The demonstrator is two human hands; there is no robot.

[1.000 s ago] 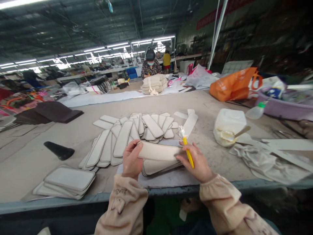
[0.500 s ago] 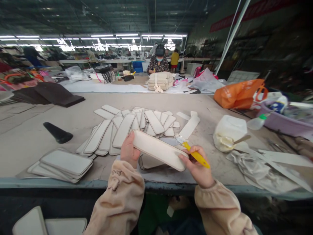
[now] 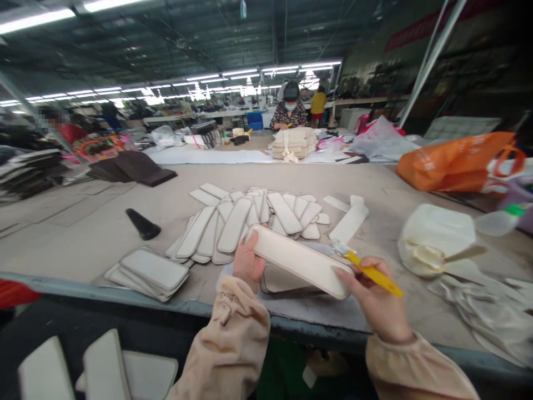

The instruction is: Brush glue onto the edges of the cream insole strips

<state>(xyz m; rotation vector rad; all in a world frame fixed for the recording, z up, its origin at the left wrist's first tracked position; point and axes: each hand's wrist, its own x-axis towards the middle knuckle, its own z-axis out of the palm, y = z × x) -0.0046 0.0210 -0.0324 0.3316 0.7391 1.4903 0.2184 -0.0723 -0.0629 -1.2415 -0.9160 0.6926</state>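
A long cream panel with rounded corners [image 3: 300, 261] is held slanting above the table, its right end lower. My left hand [image 3: 250, 261] is closed on its left end, thumb on top. My right hand [image 3: 377, 294] grips a yellow-handled brush [image 3: 375, 273], whose head is smeared with white paste. The thumb of that hand also presses on the panel's right end. Beneath the panel sits a stack of similar pieces [image 3: 283, 279], partly hidden. Beyond it, a spread heap of cream panels [image 3: 233, 225] covers the middle of the table.
A cut-open white jug [image 3: 437, 233] with paste and a flat stick stands at right, near crumpled cloth [image 3: 478, 305] and an orange bag [image 3: 453, 161]. At left are a black tapered object [image 3: 142, 224] and stacked panels [image 3: 154, 269]. A person [image 3: 289, 111] sits across the table.
The camera view has swung left, so the scene sits further right in the picture. Both hands keep their hold on the panel and the brush, with little visible change between them.
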